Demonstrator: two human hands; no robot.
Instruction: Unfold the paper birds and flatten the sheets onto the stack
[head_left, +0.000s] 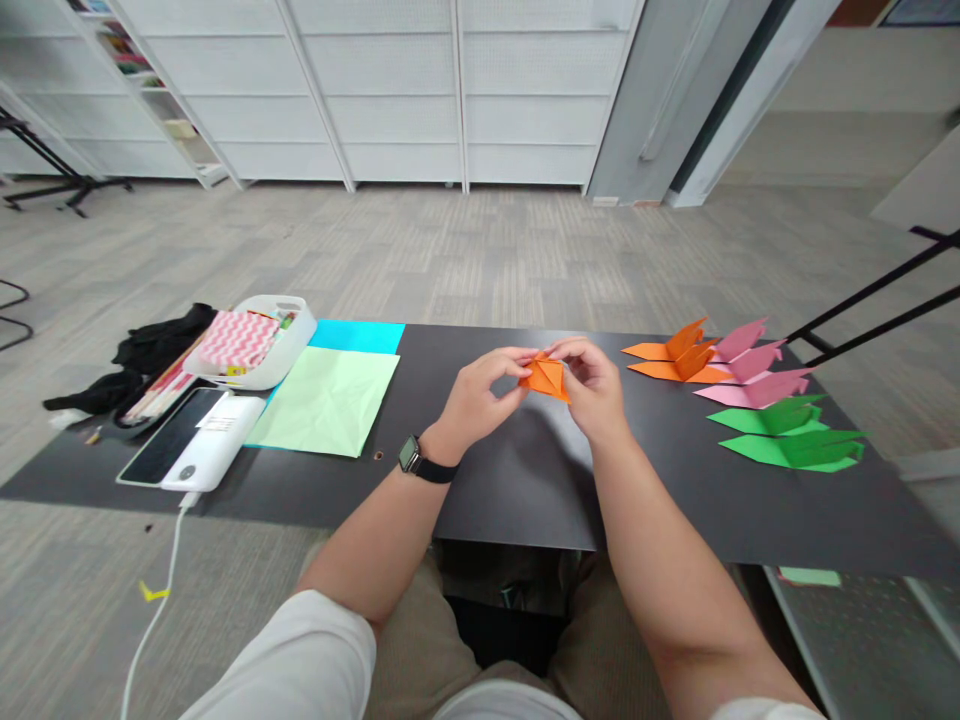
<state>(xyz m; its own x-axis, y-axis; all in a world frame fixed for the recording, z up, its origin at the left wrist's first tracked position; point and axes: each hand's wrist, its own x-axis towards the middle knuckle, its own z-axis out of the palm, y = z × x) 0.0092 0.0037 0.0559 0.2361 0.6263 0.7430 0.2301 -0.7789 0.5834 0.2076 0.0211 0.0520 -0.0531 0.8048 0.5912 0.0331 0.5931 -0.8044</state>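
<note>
The orange paper fold [546, 377] sits between my two hands, held just above the middle of the black table [525, 480]. Nearest to me are my own knees and forearms; a dark watch [410, 455] rides on my left wrist. My left hand [480, 395] closes its grip on the left side of the fold, thumb and fingertips pinched on its edge. My right hand [596, 385] closes on the right side and top, fingers curled over the paper. Nothing lies between my hands and the fold, and the table under them is bare.

To my left lie a pale green sheet [330, 400] on top of a blue sheet [358, 336], well apart from my hands. Just beside them lies a white device [199, 440] with a dark screen, its white cable [161, 600] dropping to the floor. Behind it stands a white tray [289, 355] holding pink zigzag paper [236, 338], with a black cloth [150, 350] beside it.

To my right, in a row: two green folded pieces [791, 435], then pink ones [754, 375], then orange ones [679, 358] nearest my right hand, apart from it.

Farther off are grey carpet [465, 260] and white cabinets [390, 90].
</note>
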